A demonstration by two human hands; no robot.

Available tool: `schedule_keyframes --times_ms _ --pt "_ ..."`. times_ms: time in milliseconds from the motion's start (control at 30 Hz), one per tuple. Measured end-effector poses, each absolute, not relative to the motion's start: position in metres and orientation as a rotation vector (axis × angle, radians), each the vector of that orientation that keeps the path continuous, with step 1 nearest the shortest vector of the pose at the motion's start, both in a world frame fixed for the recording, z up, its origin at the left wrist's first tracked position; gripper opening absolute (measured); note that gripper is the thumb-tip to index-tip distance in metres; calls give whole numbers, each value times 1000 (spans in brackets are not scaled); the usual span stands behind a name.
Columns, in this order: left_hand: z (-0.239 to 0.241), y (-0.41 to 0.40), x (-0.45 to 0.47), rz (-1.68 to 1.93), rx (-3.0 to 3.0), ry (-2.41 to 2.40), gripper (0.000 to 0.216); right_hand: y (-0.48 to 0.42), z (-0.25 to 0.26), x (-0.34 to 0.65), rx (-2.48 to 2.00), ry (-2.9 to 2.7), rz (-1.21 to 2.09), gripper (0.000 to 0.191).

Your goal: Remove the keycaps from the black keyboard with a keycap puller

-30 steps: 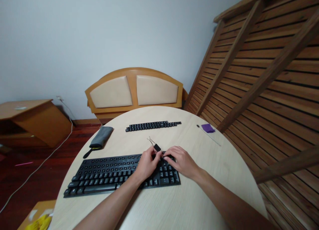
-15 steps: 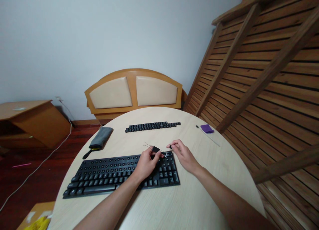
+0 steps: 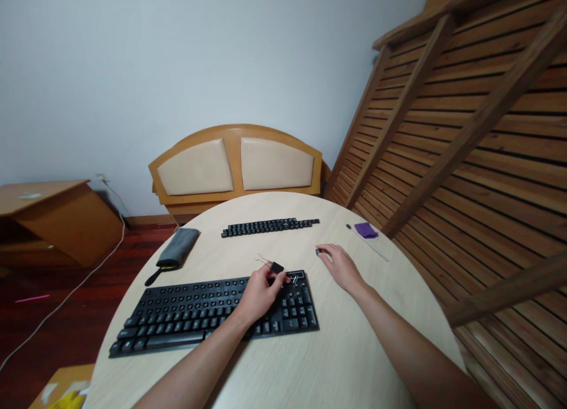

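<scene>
I see left hand (image 3: pixel 259 291), grip round a wire tool (image 3: pixel 277 267), over the keyboard (image 3: pixel 190 314) towards the worktop (image 3: pixel 354 362) left edge. Right hand (image 3: pixel 343 268): grip pinching a keycap (image 3: pixel 318 251)

a gray pouch (image 3: pixel 179 246) lies left of the left hand (image 3: pixel 260 288) and farther out. beyond the right hand (image 3: pixel 342 267) are a purple cloth (image 3: pixel 366 230) and a thin pale stick (image 3: pixel 368 244). a padded wooden headboard (image 3: pixel 237 161) stands well past both; a slatted wooden panel (image 3: pixel 469 131) fills the right hand's far side, and a wooden cabinet (image 3: pixel 91 220) the left's.
</scene>
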State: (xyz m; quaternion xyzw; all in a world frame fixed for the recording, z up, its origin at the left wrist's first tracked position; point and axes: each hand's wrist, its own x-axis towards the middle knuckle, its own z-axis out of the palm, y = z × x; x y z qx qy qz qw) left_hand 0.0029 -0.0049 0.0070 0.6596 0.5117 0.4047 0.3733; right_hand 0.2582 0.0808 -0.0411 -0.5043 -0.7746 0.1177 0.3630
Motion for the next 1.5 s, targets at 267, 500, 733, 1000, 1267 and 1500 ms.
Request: schedule_keyframes --times_ms 267,500,733,1000,1267,1500 --pt "6 -4 3 1029 1694 1314 25 101 -26 261 -1590 -2090 94 22" --pt "6 -5 3 1008 1710 1324 27 140 -18 258 -1740 -2030 30 22" --pt "8 -5 2 997 1710 1320 27 167 -19 254 -1831 -1973 14 26" --pt "9 -5 2 983 1709 1337 26 178 -26 248 -1825 -1943 -20 28" --pt "10 -6 3 962 1701 1355 24 175 -28 245 -1778 -1943 -58 29" --pt "9 -6 3 967 1692 1349 24 176 -30 245 -1761 -1959 -65 28"
